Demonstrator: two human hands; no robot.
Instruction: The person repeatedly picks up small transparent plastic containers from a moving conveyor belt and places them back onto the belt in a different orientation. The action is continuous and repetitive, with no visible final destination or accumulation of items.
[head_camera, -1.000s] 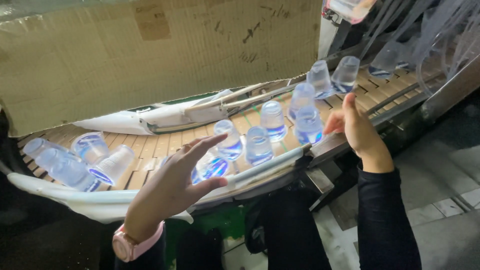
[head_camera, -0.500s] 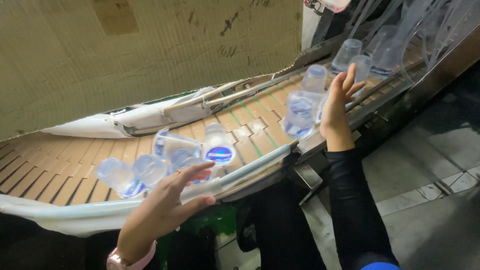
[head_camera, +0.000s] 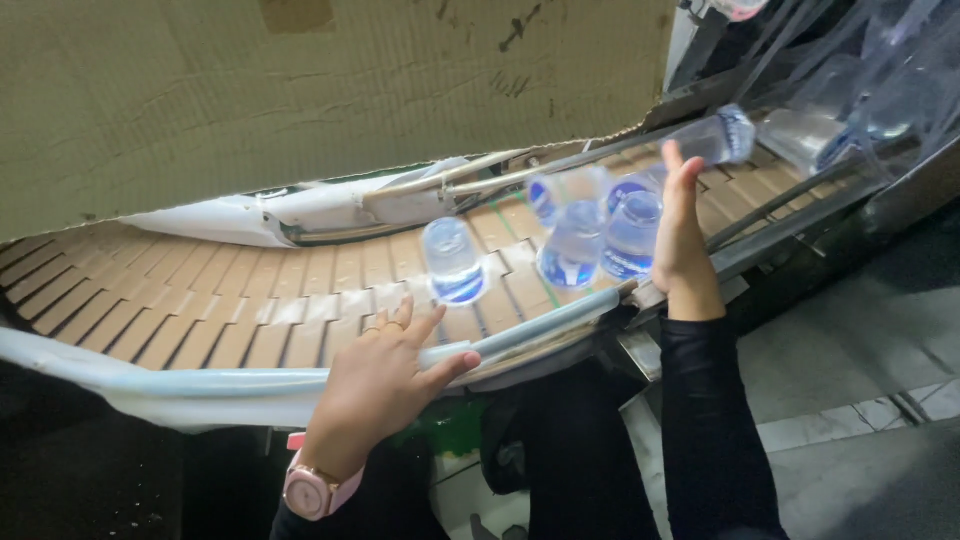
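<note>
The left hand (head_camera: 385, 375) rests spread and empty on the conveyor's pale guard rail (head_camera: 200, 385). A lone clear plastic bottle (head_camera: 455, 262) stands mid-belt. Right hand (head_camera: 680, 225), fingers flat together, blocks the bottle cluster (head_camera: 590, 235). They look light, slippery and topple-prone; grip the body.

Bottling plant, production line: we record a curved slat conveyor belt (head_camera: 200, 300) carrying clear plastic bottles (head_camera: 455, 262), metal guide rails (head_camera: 470, 180), a cardboard screen (head_camera: 300, 90), and tiled floor (head_camera: 880, 410).
</note>
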